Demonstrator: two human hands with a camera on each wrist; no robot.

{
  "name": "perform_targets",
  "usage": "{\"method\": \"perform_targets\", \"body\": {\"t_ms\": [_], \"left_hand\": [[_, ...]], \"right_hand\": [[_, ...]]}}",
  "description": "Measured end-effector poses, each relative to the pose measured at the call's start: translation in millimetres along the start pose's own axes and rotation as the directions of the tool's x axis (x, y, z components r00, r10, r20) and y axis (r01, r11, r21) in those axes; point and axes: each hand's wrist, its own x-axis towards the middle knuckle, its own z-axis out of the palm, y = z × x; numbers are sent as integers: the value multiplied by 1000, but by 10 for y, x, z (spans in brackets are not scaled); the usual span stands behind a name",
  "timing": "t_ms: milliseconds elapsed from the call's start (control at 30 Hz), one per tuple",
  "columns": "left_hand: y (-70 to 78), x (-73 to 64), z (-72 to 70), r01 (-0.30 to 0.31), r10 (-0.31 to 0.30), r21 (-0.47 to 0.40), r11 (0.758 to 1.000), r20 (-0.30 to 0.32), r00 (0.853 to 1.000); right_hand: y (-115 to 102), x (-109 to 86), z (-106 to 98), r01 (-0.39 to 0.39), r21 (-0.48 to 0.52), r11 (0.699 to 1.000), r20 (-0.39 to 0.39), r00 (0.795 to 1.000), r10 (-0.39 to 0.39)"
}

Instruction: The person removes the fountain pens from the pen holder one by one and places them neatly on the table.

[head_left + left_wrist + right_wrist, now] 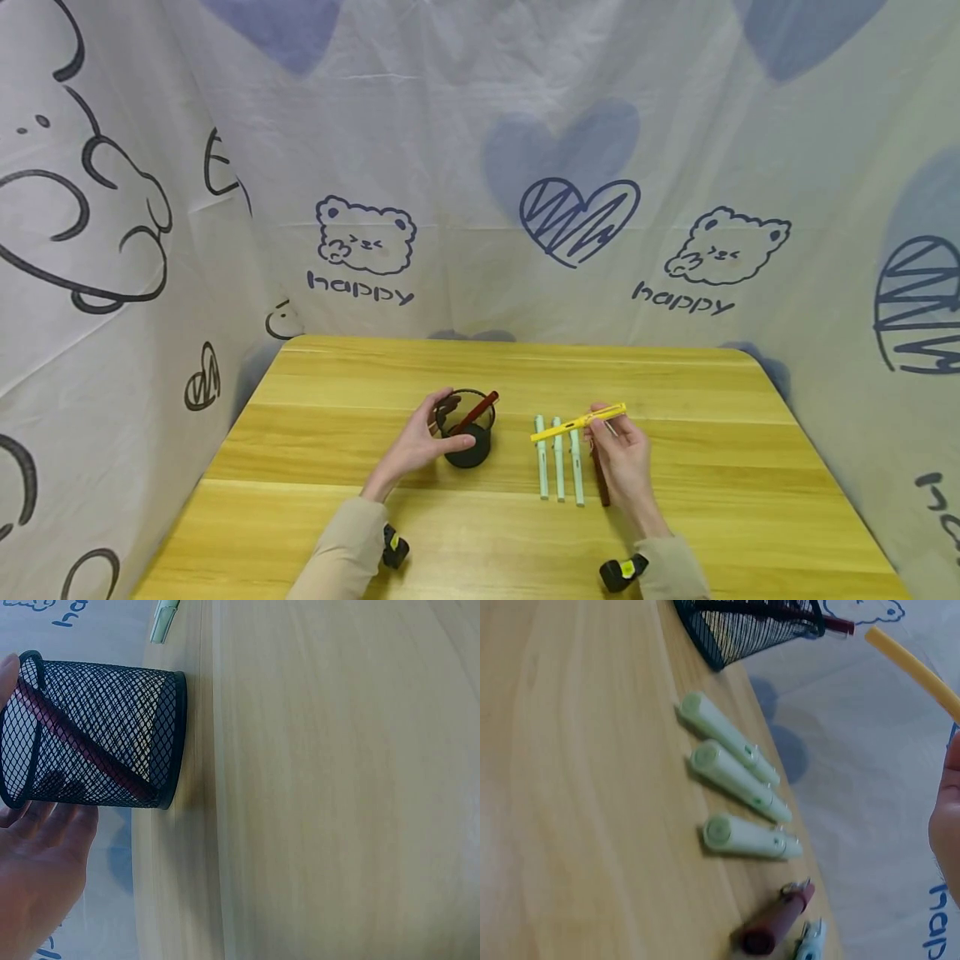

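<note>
My left hand [416, 442] holds a black mesh pen holder [468, 457], thumb at the near side and fingers around the far side. The holder stands upright on the table; in the left wrist view a dark red pen [90, 750] leans inside it. My right hand [628, 462] pinches a yellow pen [572, 427] above the table, its free end pointing left toward the holder. Under and beside this pen lie three light green pens [558, 471] side by side. Right of them is another dark red pen [601, 479], partly hidden by the right hand.
A further pale pen [811, 941] lies beyond the dark red one, cut off in the right wrist view. The wooden table [337, 367] ends at a printed cloth curtain [465, 283] along the back and sides.
</note>
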Motion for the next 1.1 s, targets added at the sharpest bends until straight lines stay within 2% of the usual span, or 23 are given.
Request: {"method": "perform_targets", "body": {"t_ms": [100,233,367,700,867,967,1100], "left_hand": [[-3,-1,-2,1,-1,3,1000,1,1000],[2,-7,0,8,-8,2,1000,0,1000],[8,-14,3,14,-14,0,1000,-4,1000],[3,-13,-3,6,-6,5,1000,-2,1000],[-10,-5,-4,0,0,10,1000,1,1000],[-10,-3,-3,-3,2,9,1000,1,1000],[-11,-4,-3,-2,2,5,1000,0,1000]], "right_hand": [[-12,-8,-71,17,-15,1000,2,1000,-17],[-34,-9,-176,37,-20,999,68,997,-36],[-48,-13,-275,30,-52,998,94,995,-25],[-55,-58,-497,-14,-130,991,52,998,21],[-117,-54,-567,-109,-239,965,-19,994,108],[-157,-48,-607,-187,-273,944,-76,982,173],[-208,-35,-658,-240,-363,900,-126,970,207]]}}
